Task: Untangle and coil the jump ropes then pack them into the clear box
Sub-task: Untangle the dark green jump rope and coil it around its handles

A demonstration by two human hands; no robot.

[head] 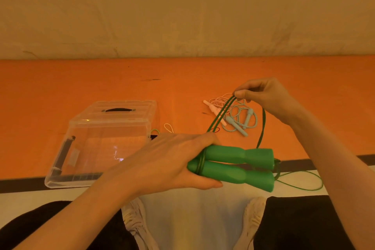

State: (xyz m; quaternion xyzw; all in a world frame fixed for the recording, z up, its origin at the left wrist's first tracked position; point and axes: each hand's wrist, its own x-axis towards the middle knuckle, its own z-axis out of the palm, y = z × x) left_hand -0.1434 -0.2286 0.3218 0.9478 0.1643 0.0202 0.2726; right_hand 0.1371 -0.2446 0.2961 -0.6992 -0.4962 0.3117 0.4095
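The two chunky green plastic handles of the green cord jump rope lie side by side in my left hand, fingers curled round their narrow ends, where a few turns of green cord already wrap them. My right hand, up at one o'clock from the handles, pinches a doubled loop of that cord between thumb and fingertips, lifted clear of the mat. More slack trails off at three o'clock, past my right knee — so I judge this rope only partly coiled.

At twelve o'clock on the orange mat lie a pale blue jump rope and a pale pink jump rope, their thin cords heaped together and overlapping; both look untouched, still to be separated and wound.

At nine o'clock stands the clear plastic storage box, its lid propped behind it. I see no rope inside it — so the packing looks not yet begun. A small white cord loop lies just beyond its right corner.
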